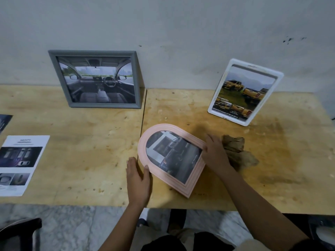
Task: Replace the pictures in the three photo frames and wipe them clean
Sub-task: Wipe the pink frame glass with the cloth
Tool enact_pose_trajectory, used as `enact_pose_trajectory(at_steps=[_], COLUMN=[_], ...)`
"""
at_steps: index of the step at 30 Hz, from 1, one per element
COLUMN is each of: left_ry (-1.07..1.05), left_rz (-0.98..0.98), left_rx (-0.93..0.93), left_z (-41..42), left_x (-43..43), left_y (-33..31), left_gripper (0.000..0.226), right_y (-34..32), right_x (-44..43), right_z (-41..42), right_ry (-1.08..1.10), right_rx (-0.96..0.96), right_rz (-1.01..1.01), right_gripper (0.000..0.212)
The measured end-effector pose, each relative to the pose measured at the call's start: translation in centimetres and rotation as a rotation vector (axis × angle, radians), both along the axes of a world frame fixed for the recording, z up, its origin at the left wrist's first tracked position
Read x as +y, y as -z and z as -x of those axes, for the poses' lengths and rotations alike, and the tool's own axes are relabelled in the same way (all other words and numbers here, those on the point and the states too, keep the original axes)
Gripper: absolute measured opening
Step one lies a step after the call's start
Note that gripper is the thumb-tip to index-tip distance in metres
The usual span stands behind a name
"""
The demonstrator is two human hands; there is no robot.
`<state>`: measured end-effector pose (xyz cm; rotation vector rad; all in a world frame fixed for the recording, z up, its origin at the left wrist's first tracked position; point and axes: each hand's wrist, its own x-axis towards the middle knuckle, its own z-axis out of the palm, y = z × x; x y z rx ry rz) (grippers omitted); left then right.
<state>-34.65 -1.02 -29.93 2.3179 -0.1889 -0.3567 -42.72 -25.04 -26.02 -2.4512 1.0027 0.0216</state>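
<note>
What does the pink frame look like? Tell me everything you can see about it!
The pink frame is arch-shaped, round at one end and straight at the other, with a plastic-looking ridged border. It lies face up on the table, its round end pointing away and left. Inside is a dark car picture with TOYOTA printed on it. The left hand touches its round edge and the right hand touches its right side.
</note>
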Motion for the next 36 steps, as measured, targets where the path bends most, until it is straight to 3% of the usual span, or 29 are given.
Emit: enact_pose_trajectory(at_steps=[3, 8, 13, 19, 25, 31, 36], left_ry=[0.037, -0.108, -0.220, -0.220, -0.072, 0.163, 0.269], left_rz=[-0.053, 0.056, 0.228, 0.386, 0.410, 0.405, 0.335], left_rx=[-0.025, 0.044, 0.050, 0.074, -0.091, -0.256, -0.416], left_z=[1.5, 1.8, 1.8, -1.8, -11.2, -19.0, -22.8], left_x=[-0.2, -1.9, -3.5, -5.9, -9.7, -14.6, -17.2], left_y=[0.2, -0.6, -2.3, -5.8, -8.8, -10.3, -10.0], left_gripper=[0.057, 0.048, 0.044, 0.048, 0.050, 0.048, 0.048], right_y=[0.4, 0.6, 0.4, -0.4, -1.4, -2.1, -1.1], right_x=[0.5, 0.4, -0.1, -1.0, -3.7, -5.6, -7.0], right_z=[-0.8, -1.7, -2.4, -4.0, -8.5, -12.8, -16.6], right_ry=[-0.094, -0.059, -0.111, -0.035, -0.018, 0.215, 0.314], right_rx=[0.042, 0.021, 0.060, -0.092, -0.131, -0.289, -0.305], right_rz=[0.016, 0.080, 0.138, 0.065, 0.014, -0.094, -0.134], right_gripper=[0.033, 0.007, 0.025, 0.021, 0.020, 0.025, 0.028])
